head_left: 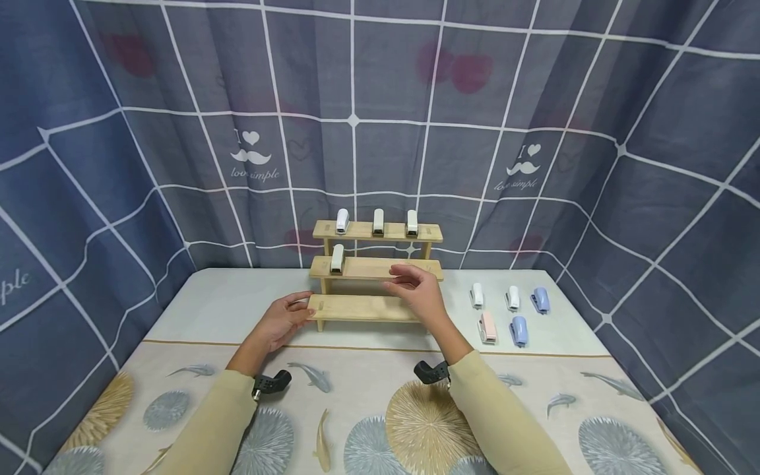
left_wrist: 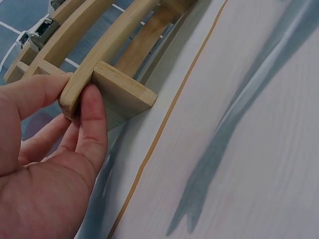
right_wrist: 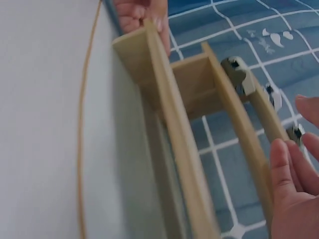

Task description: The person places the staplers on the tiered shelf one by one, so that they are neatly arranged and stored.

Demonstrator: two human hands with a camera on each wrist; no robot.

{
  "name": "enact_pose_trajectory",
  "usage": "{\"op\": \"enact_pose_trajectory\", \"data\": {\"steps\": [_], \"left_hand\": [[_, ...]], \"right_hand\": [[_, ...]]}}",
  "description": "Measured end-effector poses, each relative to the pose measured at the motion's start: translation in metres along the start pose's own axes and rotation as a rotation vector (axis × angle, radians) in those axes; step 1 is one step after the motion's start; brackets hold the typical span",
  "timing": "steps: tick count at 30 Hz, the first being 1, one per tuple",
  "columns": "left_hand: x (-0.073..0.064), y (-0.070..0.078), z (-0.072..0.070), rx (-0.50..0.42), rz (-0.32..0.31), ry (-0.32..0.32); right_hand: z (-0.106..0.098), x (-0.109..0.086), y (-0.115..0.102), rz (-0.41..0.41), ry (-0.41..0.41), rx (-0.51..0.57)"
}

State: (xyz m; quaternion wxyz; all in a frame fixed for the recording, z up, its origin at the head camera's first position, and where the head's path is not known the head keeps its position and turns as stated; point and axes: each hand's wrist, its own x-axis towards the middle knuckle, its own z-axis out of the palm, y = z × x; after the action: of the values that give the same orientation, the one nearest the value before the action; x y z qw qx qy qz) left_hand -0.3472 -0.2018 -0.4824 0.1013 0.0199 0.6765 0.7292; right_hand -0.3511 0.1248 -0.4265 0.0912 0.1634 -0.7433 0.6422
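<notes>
A three-step wooden shelf stand (head_left: 362, 307) stands on the table. My left hand (head_left: 285, 321) pinches the left end of its lowest board, as the left wrist view shows, with thumb and finger on either side of the board (left_wrist: 79, 89). My right hand (head_left: 418, 293) is by the right part of the middle board, fingers slightly bent and thumb apart; nothing shows in its grasp. Three small whitish staplers (head_left: 378, 223) stand in a row on the top board. One more pale stapler (head_left: 337, 259) is at the left of the middle board.
Right of the stand lie two white staplers (head_left: 477, 295), a pink stapler (head_left: 487, 328) and two blue staplers (head_left: 519, 331). A checked curtain (head_left: 392, 158) hangs behind and at both sides. A patterned cloth (head_left: 350, 396) covers the table's near part.
</notes>
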Motion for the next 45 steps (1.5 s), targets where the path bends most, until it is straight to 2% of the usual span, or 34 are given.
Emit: {"op": "enact_pose_trajectory", "data": {"steps": [8,13,21,27,33,45], "left_hand": [[0.001,0.001,-0.001,0.003,0.003,0.011],[0.004,-0.001,-0.001,-0.027,0.002,0.015],[0.004,-0.001,0.000,-0.047,-0.010,0.017],[0.004,-0.002,-0.001,-0.056,-0.002,0.007],[0.003,-0.002,-0.003,-0.056,0.007,0.000],[0.004,-0.005,-0.004,-0.055,0.018,0.003]], "right_hand": [[-0.032,-0.018,0.016,-0.044,0.081,0.022],[-0.053,-0.029,0.021,-0.059,0.125,0.005],[-0.091,-0.048,0.027,-0.013,0.199,-0.075],[-0.119,-0.063,0.030,0.039,0.259,-0.068],[-0.152,-0.076,0.033,0.092,0.321,-0.175],[-0.203,-0.096,0.038,0.123,0.348,-0.291]]}}
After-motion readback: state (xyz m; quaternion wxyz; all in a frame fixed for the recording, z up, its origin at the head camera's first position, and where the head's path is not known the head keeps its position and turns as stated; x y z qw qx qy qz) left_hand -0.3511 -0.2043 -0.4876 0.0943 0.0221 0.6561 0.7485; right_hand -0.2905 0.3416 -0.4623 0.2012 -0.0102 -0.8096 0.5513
